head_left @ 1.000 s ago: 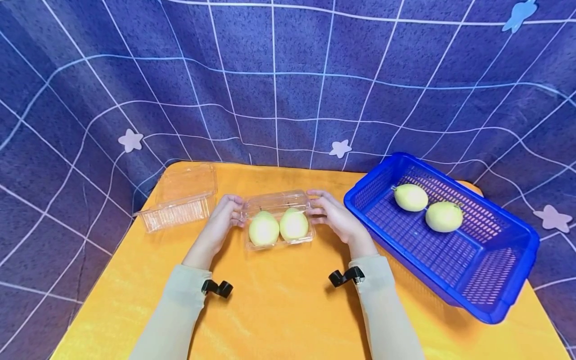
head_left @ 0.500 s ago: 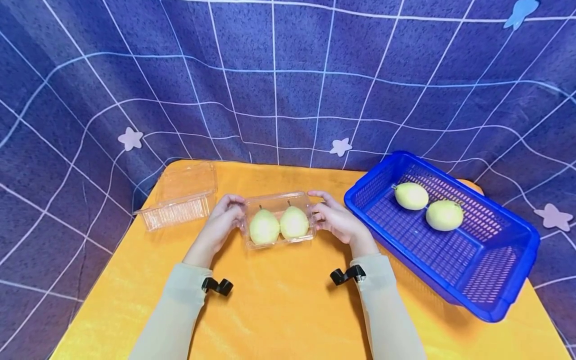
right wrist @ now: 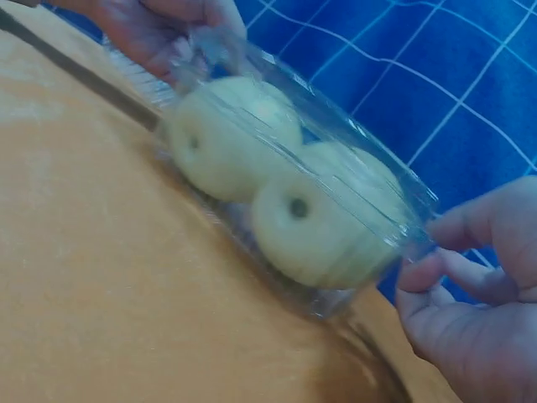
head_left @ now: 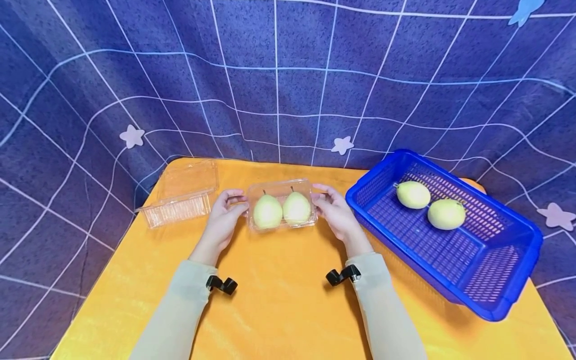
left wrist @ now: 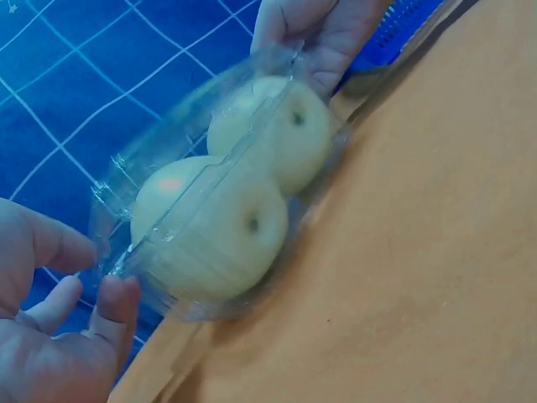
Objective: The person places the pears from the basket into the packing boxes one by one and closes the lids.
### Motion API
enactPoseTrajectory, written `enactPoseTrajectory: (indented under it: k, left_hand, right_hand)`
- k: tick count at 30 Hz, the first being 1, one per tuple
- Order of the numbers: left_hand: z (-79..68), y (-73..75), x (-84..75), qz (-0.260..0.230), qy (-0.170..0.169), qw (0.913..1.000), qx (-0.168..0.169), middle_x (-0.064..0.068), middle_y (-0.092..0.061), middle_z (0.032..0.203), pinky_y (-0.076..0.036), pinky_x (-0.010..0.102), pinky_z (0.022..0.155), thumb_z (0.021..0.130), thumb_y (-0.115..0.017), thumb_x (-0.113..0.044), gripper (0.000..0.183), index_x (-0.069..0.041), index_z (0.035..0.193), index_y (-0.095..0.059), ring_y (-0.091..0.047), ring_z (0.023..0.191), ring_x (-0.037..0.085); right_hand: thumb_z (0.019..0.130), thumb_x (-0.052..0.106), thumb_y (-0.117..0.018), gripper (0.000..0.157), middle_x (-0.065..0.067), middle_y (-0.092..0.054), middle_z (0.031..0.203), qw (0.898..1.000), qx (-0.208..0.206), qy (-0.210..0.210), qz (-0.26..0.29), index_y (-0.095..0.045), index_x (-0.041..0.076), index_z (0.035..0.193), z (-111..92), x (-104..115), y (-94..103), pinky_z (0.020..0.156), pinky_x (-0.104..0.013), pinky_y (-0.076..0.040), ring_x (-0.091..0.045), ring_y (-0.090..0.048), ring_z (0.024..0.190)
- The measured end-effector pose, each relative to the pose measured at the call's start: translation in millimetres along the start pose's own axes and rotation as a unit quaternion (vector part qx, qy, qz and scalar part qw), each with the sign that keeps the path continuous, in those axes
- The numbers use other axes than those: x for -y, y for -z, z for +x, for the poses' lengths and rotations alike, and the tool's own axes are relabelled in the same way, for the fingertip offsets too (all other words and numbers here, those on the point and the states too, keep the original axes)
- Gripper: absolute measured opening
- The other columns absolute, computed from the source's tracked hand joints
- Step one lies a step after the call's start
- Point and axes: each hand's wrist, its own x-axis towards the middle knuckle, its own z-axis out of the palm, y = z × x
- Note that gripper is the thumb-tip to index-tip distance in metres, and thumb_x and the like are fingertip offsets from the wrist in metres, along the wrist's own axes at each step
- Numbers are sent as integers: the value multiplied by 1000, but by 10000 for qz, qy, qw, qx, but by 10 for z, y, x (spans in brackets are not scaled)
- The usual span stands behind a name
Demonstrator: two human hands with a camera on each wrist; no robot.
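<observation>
A clear plastic clamshell box (head_left: 278, 186) lies in the middle of the orange table, its lid down over two pale yellow-green pears. The left pear (head_left: 267, 211) and the right pear (head_left: 297, 209) sit side by side, stems pointing away from me. My left hand (head_left: 223, 220) pinches the box's left end between thumb and fingers. At the opposite end, my right hand (head_left: 335, 215) pinches the edge the same way. Both wrist views show the pears' bottoms through the plastic, with the left hand (left wrist: 59, 327) and right hand (right wrist: 478, 294) at the ends.
A second clear clamshell box (head_left: 180, 207) stands open with its lid back at the table's left. On the right, a blue plastic basket (head_left: 443, 270) holds two more pears (head_left: 413, 195). Behind the orange table (head_left: 279, 300) hangs a blue gridded curtain (head_left: 288, 90).
The lid, partly raised one second ago, has come down over the pears. Box and hands have moved slightly away from me, towards the curtain.
</observation>
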Motion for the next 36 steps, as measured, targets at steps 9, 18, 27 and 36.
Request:
enactPoseTrajectory:
  k: [9, 18, 27, 36]
  left_hand:
    - [30, 7, 35, -77, -214, 9997, 9, 24, -54, 147, -56, 24, 90, 103, -63, 10, 52, 7, 151, -44, -68, 104, 18]
    - [49, 30, 102, -11, -23, 10000, 17, 21, -53, 150, -58, 26, 82, 103, -62, 11, 55, 5, 155, -44, -65, 88, 13]
    - [8, 97, 138, 9, 256, 9989, 398, 6, -67, 107, -60, 29, 76, 105, -62, 5, 54, 0, 157, -45, -66, 82, 17]
    - [-28, 224, 156, -107, 258, 9915, 1273, 13, -62, 114, -62, 33, 78, 105, -62, 4, 64, -6, 163, -37, -68, 84, 23]
  right_hand:
    - [111, -2, -55, 44, -15, -62, 126, 9976, -617, 245, 198, -50, -3, 155, 46, -66, -68, 85, -24, -49, -16, -59, 99]
    - [112, 2, -55, 45, -19, -59, 138, 9991, -412, 89, -69, -49, -4, 157, 63, -83, -27, 90, -27, -52, -19, -58, 111]
    - [111, 6, -58, 57, -7, -61, 116, 9990, 342, -155, -260, -42, 6, 165, -43, -68, 106, 86, -29, -50, -18, -60, 96]
    - [108, 3, -61, 68, -6, -61, 113, 9948, 978, -139, -262, -36, 12, 170, -104, -97, 232, 86, -27, -49, -18, -61, 103]
